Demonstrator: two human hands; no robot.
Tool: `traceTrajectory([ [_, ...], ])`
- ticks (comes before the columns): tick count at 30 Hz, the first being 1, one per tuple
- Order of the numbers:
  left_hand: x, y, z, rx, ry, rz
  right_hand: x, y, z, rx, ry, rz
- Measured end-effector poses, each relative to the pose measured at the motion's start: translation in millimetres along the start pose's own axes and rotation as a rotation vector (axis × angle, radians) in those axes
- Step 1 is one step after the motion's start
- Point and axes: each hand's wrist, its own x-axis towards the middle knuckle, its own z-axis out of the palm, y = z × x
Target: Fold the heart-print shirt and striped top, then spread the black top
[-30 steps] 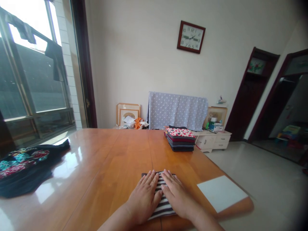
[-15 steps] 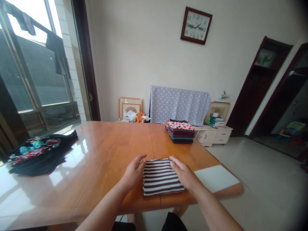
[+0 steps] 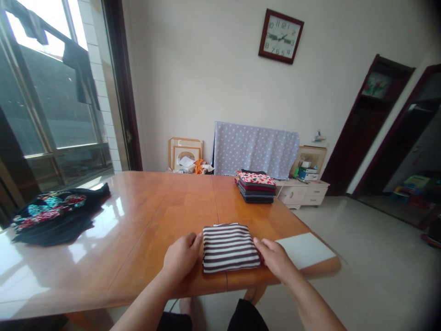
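A folded black-and-white striped garment (image 3: 230,248) lies flat near the front edge of the wooden table. At its left side is my left hand (image 3: 182,253), fingers curled in and thumb against the fabric edge. My right hand (image 3: 274,258) pinches the right edge, its thumb on top and the fingers curled below. The undersides of both grips are hidden. Farther back on the table stands a neat stack of folded clothes (image 3: 257,187), with a red-and-white patterned piece near the top.
On the left of the wooden table (image 3: 172,197) lies a loose dark garment with a flower pattern (image 3: 55,216). A pale sheet (image 3: 308,248) covers the right front corner. Behind the table are a dotted cloth (image 3: 257,147), a white cabinet (image 3: 303,194) and framed pictures (image 3: 186,154).
Both hands have moved from the upper corners of the striped garment down to its sides, and their fingers have curled in at its edges. The view has shifted slightly.
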Motion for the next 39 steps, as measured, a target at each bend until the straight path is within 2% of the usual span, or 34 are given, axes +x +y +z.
traceTrajectory([
  [6, -8.8, 15.5, 9.2, -0.204, -0.104, -0.032, -13.9, -10.8, 6.7, 0.154, -0.058, -0.055],
  [14, -21.3, 29.5, -1.3, -0.745, -0.303, -0.143, -18.2, -7.2, 6.1, 0.451, -0.159, 0.115],
  [19, -31.5, 35.5, -7.9, -0.827, -0.440, -0.219, -20.4, -10.6, 3.8, 0.530, -0.215, 0.103],
  [23, -32.5, 35.2, -7.7, -0.878, -0.525, -0.191, -22.4, -10.2, -1.2, 0.559, -0.272, 0.101],
  [28, -28.8, 28.0, -6.9, -0.953, -0.523, -0.183, -21.4, -5.5, -4.1, 0.580, -0.304, 0.127],
  [32, -26.3, 23.2, -3.0, -0.918, -0.529, -0.121, -17.9, -4.0, -1.0, 0.535, -0.295, 0.131],
  [39, -20.7, 23.0, 18.6, -0.777, -0.254, -0.164, -19.3, -2.7, 8.3, 0.381, -0.123, 0.098],
])
